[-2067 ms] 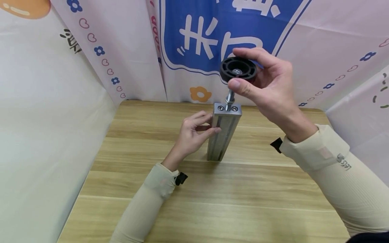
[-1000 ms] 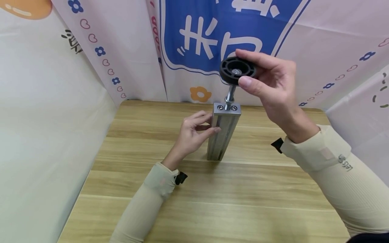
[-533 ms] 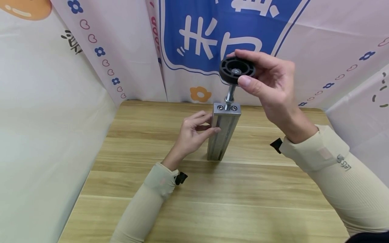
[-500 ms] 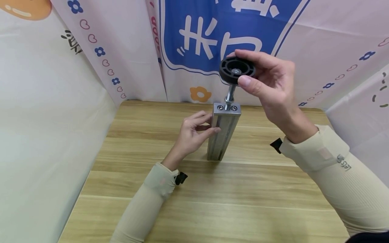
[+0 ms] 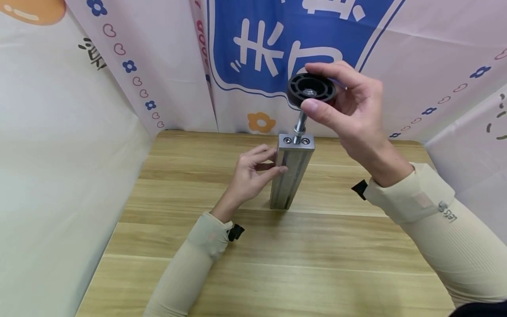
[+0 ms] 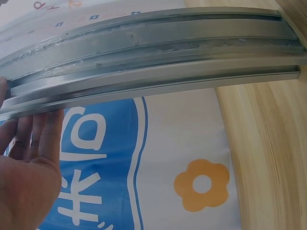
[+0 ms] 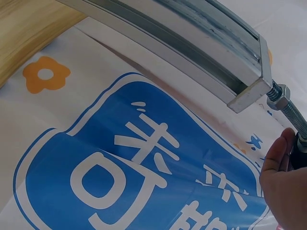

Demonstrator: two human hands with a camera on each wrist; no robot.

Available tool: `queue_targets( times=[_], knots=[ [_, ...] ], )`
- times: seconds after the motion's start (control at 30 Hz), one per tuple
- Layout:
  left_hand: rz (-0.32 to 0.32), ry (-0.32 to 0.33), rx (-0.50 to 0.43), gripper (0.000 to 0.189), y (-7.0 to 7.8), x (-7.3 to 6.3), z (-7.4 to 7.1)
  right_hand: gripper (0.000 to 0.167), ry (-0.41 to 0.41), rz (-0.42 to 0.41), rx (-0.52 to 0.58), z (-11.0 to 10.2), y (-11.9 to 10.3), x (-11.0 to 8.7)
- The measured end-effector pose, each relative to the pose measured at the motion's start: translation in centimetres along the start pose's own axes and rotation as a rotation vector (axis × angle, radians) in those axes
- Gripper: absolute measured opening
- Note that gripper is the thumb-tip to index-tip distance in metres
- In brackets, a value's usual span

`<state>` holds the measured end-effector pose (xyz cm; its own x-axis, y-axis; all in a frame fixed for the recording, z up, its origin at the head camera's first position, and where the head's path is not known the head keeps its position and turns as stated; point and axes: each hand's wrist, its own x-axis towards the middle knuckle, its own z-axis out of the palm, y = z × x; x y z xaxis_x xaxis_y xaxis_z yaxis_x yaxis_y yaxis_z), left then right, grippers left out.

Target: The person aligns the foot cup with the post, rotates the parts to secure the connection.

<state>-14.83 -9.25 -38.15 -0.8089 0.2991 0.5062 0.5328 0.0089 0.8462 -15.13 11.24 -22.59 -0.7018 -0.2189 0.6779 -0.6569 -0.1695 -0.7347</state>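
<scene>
An aluminium profile (image 5: pixel 292 176) stands upright on the wooden table, with an end plate and two screws on top. My left hand (image 5: pixel 253 171) grips its upper part from the left, thumb on the near face and fingers behind. Out of the end plate rises the threaded stem (image 7: pixel 293 115) of a levelling foot, with a hex nut (image 7: pixel 278 97) close to the plate. My right hand (image 5: pixel 352 108) pinches the round black base (image 5: pixel 311 90) of that levelling foot between thumb and fingers. In the right wrist view the base is mostly cut off by the frame edge.
The wooden table (image 5: pixel 222 273) reaches back to a printed cloth backdrop (image 5: pixel 253 57) with a blue panel. White cloth (image 5: pixel 51 176) hangs along the left side, and another cloth closes off the right.
My right thumb and fingers have shifted back and forth along the rim of the black base, which has turned slightly. The left hand and the profile have stayed in place.
</scene>
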Motion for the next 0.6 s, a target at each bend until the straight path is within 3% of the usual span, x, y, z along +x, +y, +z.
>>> queue_targets(
  times=[0.3,0.6],
  knots=[
    [0.000,0.000,0.009,0.041,0.14,-0.03,-0.05,0.050,-0.008,0.010,-0.028,-0.14,0.28,0.08],
    [0.001,-0.003,0.015,0.042,0.07,-0.04,-0.03,0.047,0.005,0.001,-0.047,0.09,0.02,0.11]
  ],
)
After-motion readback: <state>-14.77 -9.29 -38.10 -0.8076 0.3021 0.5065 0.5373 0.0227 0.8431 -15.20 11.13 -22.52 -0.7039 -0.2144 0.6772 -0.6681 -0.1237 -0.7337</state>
